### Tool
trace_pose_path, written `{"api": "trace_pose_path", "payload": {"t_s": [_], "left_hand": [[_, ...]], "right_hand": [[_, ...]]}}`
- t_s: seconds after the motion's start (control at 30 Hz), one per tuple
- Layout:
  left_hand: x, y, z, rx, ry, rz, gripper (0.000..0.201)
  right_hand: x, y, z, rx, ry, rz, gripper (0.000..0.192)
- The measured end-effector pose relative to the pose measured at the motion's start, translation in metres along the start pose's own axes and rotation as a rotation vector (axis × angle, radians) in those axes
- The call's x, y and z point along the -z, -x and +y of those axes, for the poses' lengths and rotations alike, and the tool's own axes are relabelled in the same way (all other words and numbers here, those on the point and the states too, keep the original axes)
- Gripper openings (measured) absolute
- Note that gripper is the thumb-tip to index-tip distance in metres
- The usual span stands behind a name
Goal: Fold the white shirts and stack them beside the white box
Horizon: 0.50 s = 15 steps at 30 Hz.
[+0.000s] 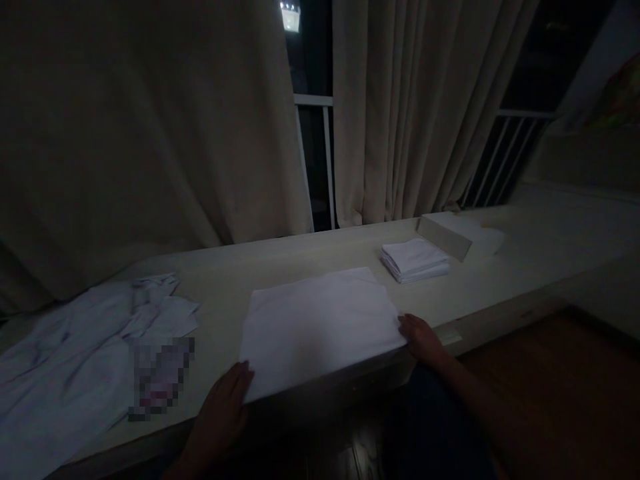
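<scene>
A white cloth [320,320] lies spread flat on the pale desk [525,267], its near edge running along the desk's front edge. The left hand [223,413] rests at the cloth's near left corner, fingers stretched out flat and touching the edge; its grip is open, holding nothing. The right hand [420,337] sits at the near right corner, fingers curled down onto the cloth's edge; in the dim light I cannot tell whether that grip pinches the fabric or only presses on it.

Behind the cloth and to the right, apart from it, stands a small stack of folded white cloths [414,260]. Just beyond the stack lies a flat white box [450,235]. At the left end of the desk a crumpled heap of white fabric [75,353] spreads out, well apart from the left hand. Beige curtains [400,113] hang behind the desk, with a dark gap of window between them.
</scene>
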State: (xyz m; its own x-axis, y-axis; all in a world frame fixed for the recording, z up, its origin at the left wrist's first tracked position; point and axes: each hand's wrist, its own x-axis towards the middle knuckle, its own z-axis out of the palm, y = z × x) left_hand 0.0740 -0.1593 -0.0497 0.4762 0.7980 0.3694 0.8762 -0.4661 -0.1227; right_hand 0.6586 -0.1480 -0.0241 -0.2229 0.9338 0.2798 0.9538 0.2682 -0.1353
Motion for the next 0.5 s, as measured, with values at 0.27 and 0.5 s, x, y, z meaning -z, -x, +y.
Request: {"api": "trace_pose_path", "payload": {"t_s": [0.27,0.5], "left_hand": [[-0.023,-0.008,0.004,-0.06,-0.008,0.062,0.086],[-0.016,-0.008,0.01,-0.021,0.009,-0.003,0.092]], "right_hand": [[-0.008,-0.001,0.005,0.011,0.017,-0.075,0.073],[-0.005,0.001,0.008,0.013,0.035,-0.11,0.082]]}}
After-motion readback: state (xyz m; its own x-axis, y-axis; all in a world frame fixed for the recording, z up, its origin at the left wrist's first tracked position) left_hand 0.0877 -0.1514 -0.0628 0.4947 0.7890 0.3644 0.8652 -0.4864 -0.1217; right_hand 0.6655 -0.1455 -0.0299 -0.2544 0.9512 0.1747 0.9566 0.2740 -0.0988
